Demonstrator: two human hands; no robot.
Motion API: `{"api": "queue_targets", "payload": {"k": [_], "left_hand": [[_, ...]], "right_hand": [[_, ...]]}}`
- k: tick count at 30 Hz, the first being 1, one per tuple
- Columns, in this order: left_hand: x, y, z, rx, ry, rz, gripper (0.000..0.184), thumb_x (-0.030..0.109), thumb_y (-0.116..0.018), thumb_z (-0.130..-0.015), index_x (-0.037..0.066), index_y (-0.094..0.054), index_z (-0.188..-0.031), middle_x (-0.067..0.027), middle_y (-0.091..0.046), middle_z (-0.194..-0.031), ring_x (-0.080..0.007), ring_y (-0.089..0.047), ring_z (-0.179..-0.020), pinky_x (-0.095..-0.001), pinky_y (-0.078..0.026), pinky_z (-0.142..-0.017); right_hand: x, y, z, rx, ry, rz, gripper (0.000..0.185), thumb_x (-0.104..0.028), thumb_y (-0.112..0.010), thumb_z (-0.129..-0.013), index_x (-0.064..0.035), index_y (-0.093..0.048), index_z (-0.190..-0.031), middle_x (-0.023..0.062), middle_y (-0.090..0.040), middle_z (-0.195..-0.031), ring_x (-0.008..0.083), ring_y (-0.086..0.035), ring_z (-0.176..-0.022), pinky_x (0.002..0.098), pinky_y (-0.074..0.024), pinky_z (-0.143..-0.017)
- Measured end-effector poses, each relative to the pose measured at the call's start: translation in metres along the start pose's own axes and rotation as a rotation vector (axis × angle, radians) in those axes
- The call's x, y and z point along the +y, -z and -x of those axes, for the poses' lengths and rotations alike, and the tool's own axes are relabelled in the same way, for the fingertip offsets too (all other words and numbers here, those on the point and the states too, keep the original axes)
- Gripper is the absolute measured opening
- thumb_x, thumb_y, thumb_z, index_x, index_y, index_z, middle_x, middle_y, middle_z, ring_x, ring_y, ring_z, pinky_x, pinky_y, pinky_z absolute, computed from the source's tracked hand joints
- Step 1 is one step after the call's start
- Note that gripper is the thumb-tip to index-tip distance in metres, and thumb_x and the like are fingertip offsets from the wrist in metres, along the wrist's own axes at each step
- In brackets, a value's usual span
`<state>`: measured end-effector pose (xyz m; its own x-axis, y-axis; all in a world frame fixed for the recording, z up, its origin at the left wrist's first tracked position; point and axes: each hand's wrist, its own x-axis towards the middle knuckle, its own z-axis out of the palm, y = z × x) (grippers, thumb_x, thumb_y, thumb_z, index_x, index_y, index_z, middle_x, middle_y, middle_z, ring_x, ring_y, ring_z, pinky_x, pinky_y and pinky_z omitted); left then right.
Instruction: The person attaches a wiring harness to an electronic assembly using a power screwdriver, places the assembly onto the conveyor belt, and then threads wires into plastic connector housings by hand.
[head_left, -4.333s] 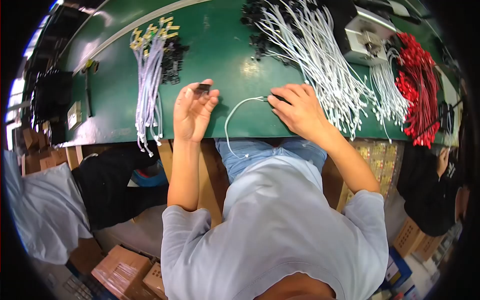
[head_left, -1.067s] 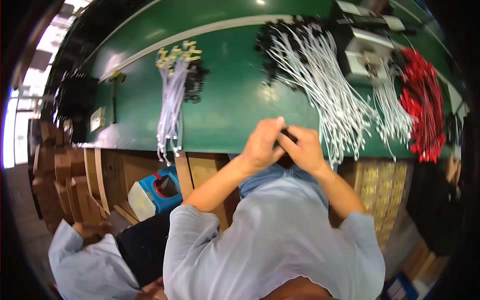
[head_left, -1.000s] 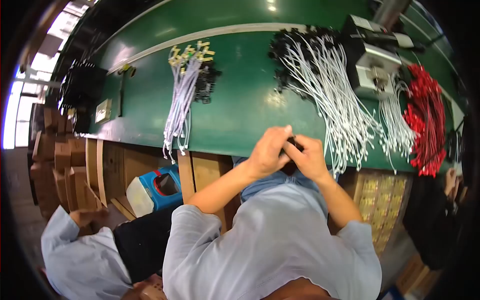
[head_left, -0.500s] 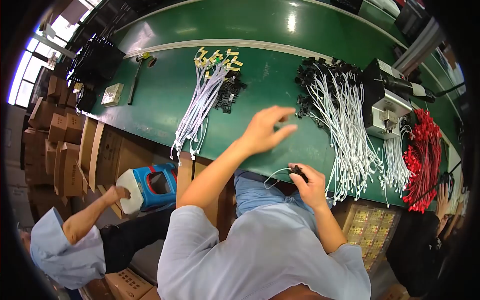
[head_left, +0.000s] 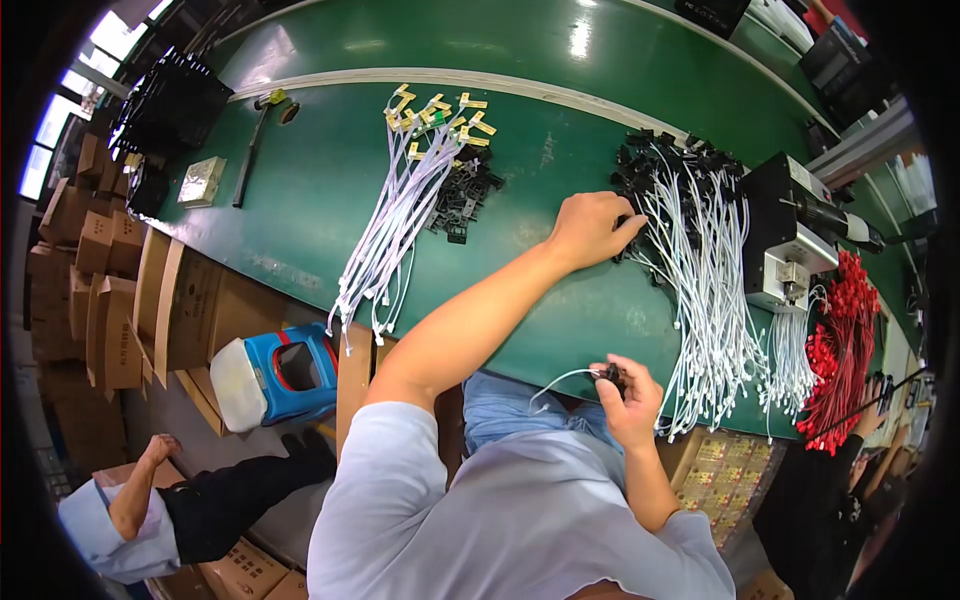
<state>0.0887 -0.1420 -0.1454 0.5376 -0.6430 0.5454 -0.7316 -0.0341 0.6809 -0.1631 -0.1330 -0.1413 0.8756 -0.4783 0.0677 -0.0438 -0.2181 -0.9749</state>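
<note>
My left hand (head_left: 592, 228) reaches over the green table to the black connector ends of a large bundle of white cables (head_left: 705, 290); its fingers are curled, and what they grip, if anything, is hidden. Near the table's front edge my right hand (head_left: 630, 402) holds a small black connector (head_left: 608, 374), from which a white cable (head_left: 560, 378) hangs over the edge. To the left lies a bundle of pale cables (head_left: 395, 235) with yellow-tagged ends, beside a heap of black clips (head_left: 462, 196).
A metal device (head_left: 790, 262) stands right of the white bundle, with red cables (head_left: 845, 345) beyond. At far left lie a dark tool (head_left: 251, 152), a small clear box (head_left: 201, 183) and black trays (head_left: 172, 103). Co-workers (head_left: 130, 520) are at both sides, one near a blue container (head_left: 290, 375).
My left hand has parted from my right hand and moved forward and right to the black connector ends. My right hand keeps the black connector. The camera view has turned, and the co-worker at left has moved.
</note>
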Motion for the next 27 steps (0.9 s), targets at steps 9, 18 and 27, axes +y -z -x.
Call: {"api": "queue_targets", "payload": {"k": [9, 18, 27], "left_hand": [[-0.004, 0.0, -0.004, 0.03, 0.126, 0.168, 0.016, 0.018, -0.067, -0.078, 0.002, -0.066, -0.074, -0.0094, -0.059, -0.063, -0.0209, -0.055, -0.051, -0.0319, -0.042, -0.049], [-0.005, 0.002, -0.004, 0.025, 0.168, 0.216, 0.015, 0.016, -0.067, -0.078, 0.001, -0.066, -0.074, -0.0098, -0.061, -0.066, -0.0204, -0.057, -0.052, -0.0313, -0.043, -0.049], [-0.006, 0.004, -0.005, -0.005, 0.199, 0.231, 0.016, 0.016, -0.066, -0.079, 0.001, -0.066, -0.075, -0.0101, -0.061, -0.066, -0.0198, -0.056, -0.053, -0.0308, -0.043, -0.049]], "right_hand": [[0.007, -0.002, 0.004, -0.008, 0.104, 0.07, 0.033, -0.005, -0.063, -0.084, 0.0077, -0.051, -0.111, 0.0157, -0.064, -0.092, 0.0196, -0.064, -0.085, 0.0303, -0.051, -0.079], [-0.003, -0.011, -0.009, 0.069, 0.325, 0.212, 0.028, -0.002, -0.063, -0.082, 0.0075, -0.055, -0.107, 0.0168, -0.063, -0.081, 0.0221, -0.066, -0.067, 0.0282, -0.0523, -0.061], [-0.006, -0.011, -0.013, 0.031, 0.307, 0.312, 0.028, 0.0, -0.065, -0.078, 0.0057, -0.057, -0.105, 0.0134, -0.065, -0.073, 0.0205, -0.064, -0.063, 0.0272, -0.0488, -0.059]]}}
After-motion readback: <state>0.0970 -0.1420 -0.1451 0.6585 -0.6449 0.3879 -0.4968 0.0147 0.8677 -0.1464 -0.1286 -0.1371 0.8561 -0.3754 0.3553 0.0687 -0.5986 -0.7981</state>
